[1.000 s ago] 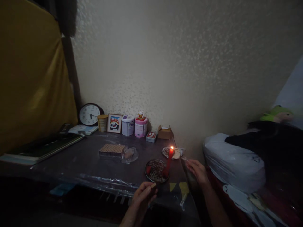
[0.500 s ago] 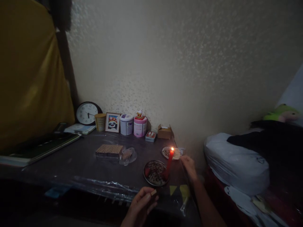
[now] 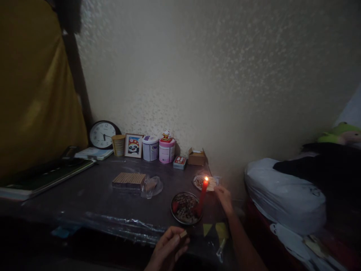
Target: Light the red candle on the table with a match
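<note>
My left hand (image 3: 171, 244), near the table's front edge, pinches a small brown box that looks like a matchbox (image 3: 183, 234) between thumb and fingers. My right hand (image 3: 223, 195) reaches to the right rim of a small plate (image 3: 194, 184), its fingers pressed together beside pale thin sticks (image 3: 211, 183); what they hold is too small to make out. A lit red candle (image 3: 204, 190) stands upright between my hands, at the right side of a round dark dish (image 3: 172, 212) filled with dark and pale bits.
A packed row of thin brown boxes (image 3: 128, 180) and a crumpled clear bag (image 3: 153, 187) lie on the dark table (image 3: 101, 203). Behind stand a clock (image 3: 103, 134), a framed picture (image 3: 133, 146), two tins (image 3: 167, 151) and a cardboard box (image 3: 196, 157). White bags (image 3: 282, 192) lie right.
The view has shifted slightly. My left hand keeps its hold on the matchbox, which is turned a little. My right hand stays at the plate's edge, with its fingers barely moved.
</note>
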A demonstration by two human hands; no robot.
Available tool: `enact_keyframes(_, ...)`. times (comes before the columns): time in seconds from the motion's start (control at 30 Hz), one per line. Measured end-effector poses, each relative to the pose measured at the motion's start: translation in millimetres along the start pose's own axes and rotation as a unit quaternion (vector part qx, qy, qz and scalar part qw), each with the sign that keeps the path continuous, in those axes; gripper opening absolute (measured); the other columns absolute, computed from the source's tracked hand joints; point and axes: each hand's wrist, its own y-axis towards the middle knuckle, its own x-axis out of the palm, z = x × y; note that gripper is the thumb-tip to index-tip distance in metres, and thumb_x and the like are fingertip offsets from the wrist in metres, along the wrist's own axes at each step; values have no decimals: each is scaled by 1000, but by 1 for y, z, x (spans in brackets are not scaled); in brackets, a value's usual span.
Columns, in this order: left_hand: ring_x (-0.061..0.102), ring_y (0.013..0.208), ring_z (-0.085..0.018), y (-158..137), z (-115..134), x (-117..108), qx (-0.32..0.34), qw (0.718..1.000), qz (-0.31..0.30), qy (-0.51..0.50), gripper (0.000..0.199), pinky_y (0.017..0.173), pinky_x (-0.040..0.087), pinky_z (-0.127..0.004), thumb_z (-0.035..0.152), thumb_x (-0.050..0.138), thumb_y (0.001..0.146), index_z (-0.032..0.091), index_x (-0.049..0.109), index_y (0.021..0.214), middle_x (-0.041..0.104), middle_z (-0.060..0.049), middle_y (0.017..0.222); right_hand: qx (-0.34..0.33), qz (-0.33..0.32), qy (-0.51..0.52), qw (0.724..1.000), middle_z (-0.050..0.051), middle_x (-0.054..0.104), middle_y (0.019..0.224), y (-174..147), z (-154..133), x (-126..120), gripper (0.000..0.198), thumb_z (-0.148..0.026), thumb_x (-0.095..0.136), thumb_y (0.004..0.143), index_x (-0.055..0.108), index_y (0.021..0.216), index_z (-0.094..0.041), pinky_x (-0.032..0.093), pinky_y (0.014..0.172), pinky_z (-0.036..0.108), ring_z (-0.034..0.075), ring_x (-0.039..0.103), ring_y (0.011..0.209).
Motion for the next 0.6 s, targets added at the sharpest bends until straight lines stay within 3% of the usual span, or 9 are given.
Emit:
enact_keyframes(0.13,56,94,-19,-2,1,2,8,1000,-2,1,17,89,38,-32,32,70,71,20,67,82,62,-2,88,32,-32,-28,999,4,63,103,-4,-7,-3,23,-30,57,87,59,104,-15,53,74,35,17,63,86)
enact_keyframes(0.33,57,92,-18,-3,1,0,3,1000,5,-7,19,87,38,-31,32,72,68,19,67,82,62,-2,88,33,20,-22,999,3,66,85,-32,-40,-27,20,-33,61,81,64,85,-14,50,65,29,16,62,75)
enact_keyframes(0.5,60,87,-17,0,-5,-2,-2,1000,3,-8,24,84,38,-30,35,76,64,19,66,79,65,-1,82,7,29,-11,1000,2,67,69,-104,-76,-42,30,-45,63,68,67,78,-17,47,57,26,18,60,64)
enact_keyframes(0.6,60,81,-17,0,-9,0,13,1000,-15,-2,28,79,38,-29,36,76,63,18,64,79,66,-2,79,-22,-7,-9,1000,-1,64,63,-158,-92,-39,30,-48,58,74,67,80,-20,46,53,22,16,59,60)
